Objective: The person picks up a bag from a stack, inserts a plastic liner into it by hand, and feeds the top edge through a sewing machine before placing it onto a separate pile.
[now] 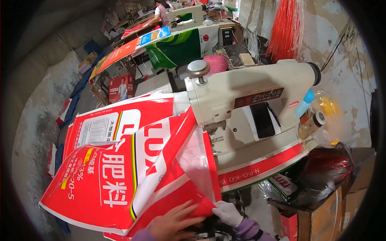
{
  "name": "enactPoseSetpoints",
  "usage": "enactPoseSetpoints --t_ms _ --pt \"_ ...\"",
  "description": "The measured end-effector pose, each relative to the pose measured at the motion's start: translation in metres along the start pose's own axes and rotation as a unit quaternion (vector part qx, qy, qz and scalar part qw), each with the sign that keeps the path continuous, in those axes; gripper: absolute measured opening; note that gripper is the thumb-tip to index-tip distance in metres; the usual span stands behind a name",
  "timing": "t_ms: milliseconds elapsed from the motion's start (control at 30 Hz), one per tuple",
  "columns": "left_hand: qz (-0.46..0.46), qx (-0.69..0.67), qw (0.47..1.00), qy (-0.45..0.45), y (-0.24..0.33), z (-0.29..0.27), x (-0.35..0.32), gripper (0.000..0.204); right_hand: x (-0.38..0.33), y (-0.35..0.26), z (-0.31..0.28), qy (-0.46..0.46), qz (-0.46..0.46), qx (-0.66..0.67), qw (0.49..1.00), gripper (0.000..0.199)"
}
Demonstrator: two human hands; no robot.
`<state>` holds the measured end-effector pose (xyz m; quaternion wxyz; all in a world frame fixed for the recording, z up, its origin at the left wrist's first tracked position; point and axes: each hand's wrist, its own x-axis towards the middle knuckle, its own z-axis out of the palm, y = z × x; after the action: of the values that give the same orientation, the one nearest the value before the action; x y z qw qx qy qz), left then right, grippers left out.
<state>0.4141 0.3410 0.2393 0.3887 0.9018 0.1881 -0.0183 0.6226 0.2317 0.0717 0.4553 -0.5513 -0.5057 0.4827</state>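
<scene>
A red and white printed woven sack (157, 172) spreads across the sewing table, its near side folded over to show the white inside. My left hand (175, 223) is bare and lies on the sack's near red part, fingers stretched out and spread. To its right, my right hand (228, 213) wears a white glove and is closed on the sack's near edge. Beyond the hands stands a cream industrial sewing machine (253, 92). The sack's far edge lies beside the machine's needle area (215, 138).
A dark phone (262, 120) rests by the machine's arm. A thread spool (311, 124) stands at its right. Cardboard boxes (327, 217) and plastic-wrapped bundles (313, 170) sit to the lower right. Red strands (285, 30) hang on the wall. Farther off, a person (161, 14) works near another sewing machine (187, 16).
</scene>
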Motion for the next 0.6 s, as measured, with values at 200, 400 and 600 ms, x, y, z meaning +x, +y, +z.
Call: enactPoseSetpoints --t_ms 200,400,600 --pt "-0.311 0.53 0.786 0.073 -0.038 -0.038 -0.147 0.058 0.052 -0.009 -0.014 -0.011 -0.102 -0.042 0.994 0.028" --pt "-0.286 0.448 0.823 0.201 -0.261 -0.104 -0.258 0.045 0.07 -0.055 0.054 0.027 -0.223 -0.116 0.968 0.031" --pt "-0.45 0.409 0.74 0.287 -0.33 -0.156 -0.268 0.054 0.157 -0.14 0.031 0.089 -0.244 -0.21 0.943 0.033"
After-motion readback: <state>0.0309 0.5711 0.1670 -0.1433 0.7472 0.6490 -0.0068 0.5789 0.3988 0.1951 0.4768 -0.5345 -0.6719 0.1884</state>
